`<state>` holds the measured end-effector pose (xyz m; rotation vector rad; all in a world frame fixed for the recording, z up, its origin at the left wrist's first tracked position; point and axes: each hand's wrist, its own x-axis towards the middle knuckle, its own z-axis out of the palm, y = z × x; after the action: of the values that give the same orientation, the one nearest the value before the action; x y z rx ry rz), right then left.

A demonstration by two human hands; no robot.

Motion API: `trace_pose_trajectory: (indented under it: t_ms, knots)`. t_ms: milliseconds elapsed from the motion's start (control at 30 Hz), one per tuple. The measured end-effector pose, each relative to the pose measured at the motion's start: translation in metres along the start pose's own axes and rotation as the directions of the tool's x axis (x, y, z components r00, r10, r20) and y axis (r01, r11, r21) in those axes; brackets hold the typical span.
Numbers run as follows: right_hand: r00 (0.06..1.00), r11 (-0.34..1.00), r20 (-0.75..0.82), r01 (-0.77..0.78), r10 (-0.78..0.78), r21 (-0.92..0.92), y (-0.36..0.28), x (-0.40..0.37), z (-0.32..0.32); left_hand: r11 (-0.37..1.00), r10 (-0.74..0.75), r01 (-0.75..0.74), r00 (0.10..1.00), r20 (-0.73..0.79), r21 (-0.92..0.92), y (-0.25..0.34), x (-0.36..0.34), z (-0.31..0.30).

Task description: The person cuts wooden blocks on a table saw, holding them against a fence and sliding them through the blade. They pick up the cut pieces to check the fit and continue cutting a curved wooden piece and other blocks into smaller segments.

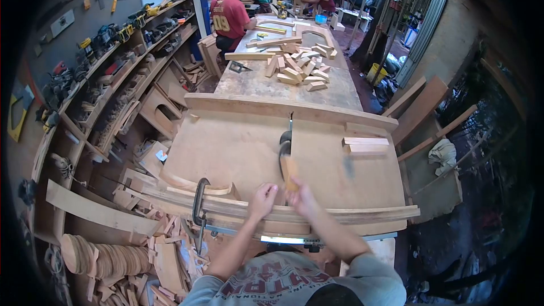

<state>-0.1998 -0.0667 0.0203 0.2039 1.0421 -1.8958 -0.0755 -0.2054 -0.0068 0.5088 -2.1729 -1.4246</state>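
My right hand (303, 197) is closed around a small wood block (289, 171), which is blurred by motion. The block is beside a dark, round saw blade (284, 148) that rises through the slot of a plywood sled (238, 144). Just left of it, my left hand (263, 200) is closed at the sled's near rail (345, 215); whatever its fingers hold is hidden. A few cut wood blocks (365, 146) lie on the sled's right side. To the left, a C-clamp (199, 201) grips the near rail beside a curved wood strip (195, 185).
Beyond the sled's far rail (255, 105), a pile of wood blocks (300, 67) covers part of a long table (243, 84). A person in a red shirt (229, 16) stands at its left, with others farther back. Tool shelves (122, 45) line the left wall; offcuts (170, 263) cover the lower left.
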Motion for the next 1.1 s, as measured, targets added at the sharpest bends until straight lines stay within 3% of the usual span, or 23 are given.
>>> trace_pose_trajectory:
  t_ms: [33, 67, 100, 133, 167, 233, 267, 333, 400, 433, 533, 600, 667, 700, 767, 800, 833, 900, 1033, 1100]
  knots:
    - [0.998, 0.998, -0.039, 0.04, -0.038, 0.043, -0.033, 0.022, 0.028, 0.998, 0.013, -0.013, 1.0, 0.014, 0.061, 0.009, -0.001, -0.002]
    - [0.954, 0.974, 0.25, 0.198, -0.166, -0.107, -0.076, 0.058, 0.037, 0.993, 0.022, -0.025, 0.999, 0.026, 0.117, 0.014, -0.001, -0.001]
    - [0.961, 0.951, 0.082, 0.272, -0.262, -0.148, -0.123, 0.087, 0.075, 0.994, 0.011, -0.013, 1.0, 0.019, 0.109, 0.013, 0.001, 0.0]
    - [0.86, 0.873, 0.249, 0.479, -0.445, -0.094, -0.174, 0.13, 0.092, 0.995, -0.001, -0.002, 1.0, 0.03, 0.096, 0.01, -0.001, 0.0]
    - [0.835, 0.859, 0.254, 0.511, -0.488, -0.029, -0.223, 0.151, 0.109, 0.996, -0.008, 0.005, 0.999, 0.038, 0.087, 0.008, -0.002, -0.002]
    - [0.859, 0.867, 0.116, 0.495, -0.498, 0.055, -0.257, 0.145, 0.15, 0.994, 0.026, -0.025, 1.0, -0.002, 0.103, 0.005, -0.003, -0.005]
    - [0.861, 0.87, 0.127, 0.49, -0.493, 0.051, -0.251, 0.144, 0.157, 0.992, 0.056, -0.053, 0.998, -0.026, 0.113, 0.004, -0.003, -0.007]
    - [0.781, 0.784, 0.321, 0.601, -0.535, -0.156, -0.214, 0.133, 0.149, 0.995, 0.02, -0.017, 0.999, -0.027, 0.094, 0.001, -0.003, -0.005]
    - [0.809, 0.701, 0.276, 0.588, -0.52, -0.403, -0.154, 0.115, 0.126, 0.997, -0.016, 0.017, 1.0, -0.011, 0.075, 0.001, -0.003, -0.003]
    - [0.815, 0.62, 0.288, 0.572, -0.503, -0.537, -0.126, 0.12, 0.098, 0.997, -0.026, 0.025, 0.999, 0.018, 0.072, 0.006, -0.003, -0.005]
    - [0.839, 0.575, 0.31, 0.536, -0.448, -0.618, -0.078, 0.154, -0.004, 0.995, -0.056, 0.049, 0.995, 0.086, 0.084, 0.021, -0.005, -0.011]
    - [0.757, 0.267, 0.258, 0.494, -0.6, -0.827, -0.083, 0.15, -0.063, 0.993, -0.079, 0.066, 0.987, 0.139, 0.095, 0.023, -0.004, -0.01]
    - [0.688, 0.183, 0.251, 0.492, -0.681, -0.851, -0.105, 0.184, -0.148, 0.99, -0.073, 0.056, 0.987, 0.14, 0.126, 0.021, -0.002, -0.004]
    - [0.641, 0.061, 0.243, 0.414, -0.728, -0.908, -0.123, 0.172, -0.168, 0.99, -0.085, 0.062, 0.98, 0.18, 0.127, 0.02, -0.002, -0.002]
    - [0.586, -0.114, 0.182, 0.151, -0.79, -0.982, -0.161, 0.132, -0.18, 0.987, -0.071, 0.051, 0.989, 0.13, 0.15, 0.017, 0.0, 0.002]
    - [0.574, -0.171, 0.13, -0.016, -0.808, -0.985, -0.175, 0.115, -0.183, 0.988, -0.083, 0.057, 0.98, 0.181, 0.147, 0.016, -0.001, 0.004]
    - [0.576, -0.15, 0.095, -0.049, -0.812, -0.987, -0.182, 0.112, -0.202, 0.984, -0.062, 0.036, 0.987, 0.151, 0.172, 0.017, 0.001, 0.006]
    - [0.48, -0.322, 0.188, -0.212, -0.857, -0.923, -0.199, 0.11, -0.233, 0.976, -0.027, 0.004, 0.994, 0.104, 0.216, 0.018, 0.005, 0.007]
    - [0.417, -0.309, 0.202, -0.206, -0.886, -0.929, -0.212, 0.108, -0.254, 0.975, -0.011, -0.012, 0.995, 0.101, 0.222, 0.017, 0.007, 0.008]
    - [0.516, -0.439, 0.237, -0.313, -0.823, -0.842, -0.219, 0.111, -0.259, 0.977, 0.003, -0.024, 0.995, 0.101, 0.212, 0.018, 0.009, 0.008]
